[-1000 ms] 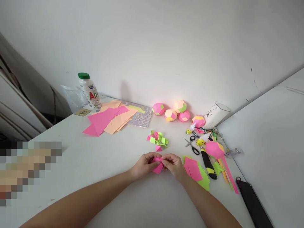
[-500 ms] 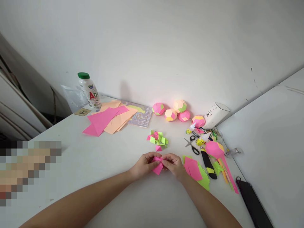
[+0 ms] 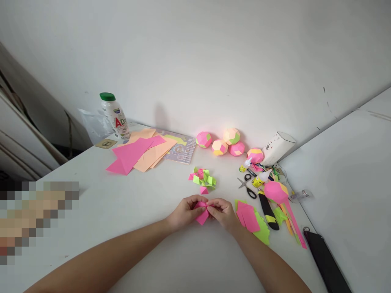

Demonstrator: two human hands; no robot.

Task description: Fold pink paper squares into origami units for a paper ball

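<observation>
At the near middle of the desk (image 3: 143, 199), a pink folded paper piece (image 3: 201, 219) sits between the fingertips of both hands. The left hand (image 3: 185, 213) pinches its left side with thumb over the top, seemingly to steady it; the right hand (image 3: 224, 211) pinches the upper right edge, a grip that would suit fine work on a crease, though the fingers hide the exact contact. Just beyond lies a green-and-pink folded paper cluster (image 3: 206, 178), probably set there to be within easy reach. Pink square sheets (image 3: 249, 217) lie on green ones beside the right forearm, presumably for the same reason. Open scissors (image 3: 245, 184) and a black-and-yellow cutter (image 3: 269, 211) rest farther right, apparently to be handy for the right hand. Faceted paper balls (image 3: 220, 147) stand near the wall, perhaps to avoid being crushed.
</observation>
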